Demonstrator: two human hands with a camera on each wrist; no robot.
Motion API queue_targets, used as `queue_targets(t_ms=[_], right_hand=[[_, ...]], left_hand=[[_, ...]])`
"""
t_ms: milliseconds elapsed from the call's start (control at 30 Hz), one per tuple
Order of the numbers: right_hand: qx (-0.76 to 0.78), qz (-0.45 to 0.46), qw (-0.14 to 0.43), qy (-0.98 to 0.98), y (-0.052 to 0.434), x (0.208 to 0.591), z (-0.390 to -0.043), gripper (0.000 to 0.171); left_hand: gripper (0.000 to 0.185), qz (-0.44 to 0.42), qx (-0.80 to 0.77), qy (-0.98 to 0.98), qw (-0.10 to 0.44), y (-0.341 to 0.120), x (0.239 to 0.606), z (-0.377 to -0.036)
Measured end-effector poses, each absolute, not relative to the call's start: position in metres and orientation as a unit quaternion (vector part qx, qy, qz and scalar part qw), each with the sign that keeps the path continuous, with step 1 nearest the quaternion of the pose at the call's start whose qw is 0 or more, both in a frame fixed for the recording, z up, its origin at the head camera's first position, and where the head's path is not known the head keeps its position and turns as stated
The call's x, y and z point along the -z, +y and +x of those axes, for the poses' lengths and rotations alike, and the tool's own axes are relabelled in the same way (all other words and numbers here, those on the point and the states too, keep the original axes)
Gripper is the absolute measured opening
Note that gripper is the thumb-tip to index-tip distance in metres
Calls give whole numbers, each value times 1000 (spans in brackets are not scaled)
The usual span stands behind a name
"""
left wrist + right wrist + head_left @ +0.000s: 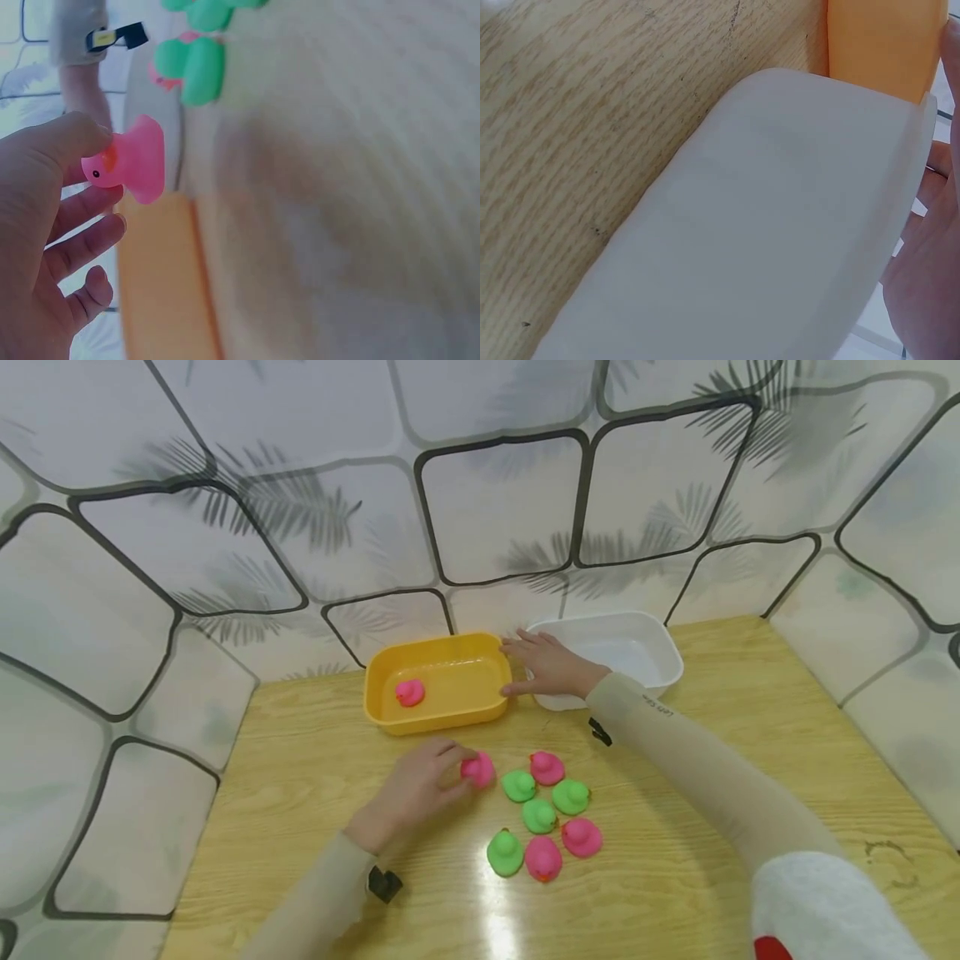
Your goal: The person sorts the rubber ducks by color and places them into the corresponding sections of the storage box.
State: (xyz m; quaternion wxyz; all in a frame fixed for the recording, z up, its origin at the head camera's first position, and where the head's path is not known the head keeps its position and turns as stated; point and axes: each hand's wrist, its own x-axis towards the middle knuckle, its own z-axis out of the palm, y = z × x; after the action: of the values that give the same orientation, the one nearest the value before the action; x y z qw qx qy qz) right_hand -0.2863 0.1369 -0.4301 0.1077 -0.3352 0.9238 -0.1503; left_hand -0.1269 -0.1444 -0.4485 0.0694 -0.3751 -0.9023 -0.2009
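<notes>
A light wooden tabletop (750,727) carries everything. Near its far edge, a yellow tub (438,717) and a white tub (660,647) sit side by side, touching or nearly so. Toward the middle, a cluster of small toy ducks rests directly on the wood: four green ducks (538,815) and three pink ducks (581,837), packed close together. Glare brightens the wood near the front edge.

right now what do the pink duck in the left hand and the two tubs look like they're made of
Pink duck: likely soft rubber or vinyl, matte, rounded moulded form, pinched by the left hand.
Yellow tub: probably plastic, glossy, smooth rounded rim.
White tub: probably plastic, smooth, slightly translucent wall; the right hand rests on its rim.
</notes>
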Motion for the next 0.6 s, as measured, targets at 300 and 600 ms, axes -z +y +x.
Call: queue_targets(t_ms=[300, 600], right_hand=[[162, -336, 121, 920, 134, 428, -283, 89], [149, -343, 113, 920, 136, 430, -287, 89]], left_hand=[[27, -380, 208, -892, 133, -160, 420, -151], [27, -361, 227, -898, 113, -161, 405, -192]])
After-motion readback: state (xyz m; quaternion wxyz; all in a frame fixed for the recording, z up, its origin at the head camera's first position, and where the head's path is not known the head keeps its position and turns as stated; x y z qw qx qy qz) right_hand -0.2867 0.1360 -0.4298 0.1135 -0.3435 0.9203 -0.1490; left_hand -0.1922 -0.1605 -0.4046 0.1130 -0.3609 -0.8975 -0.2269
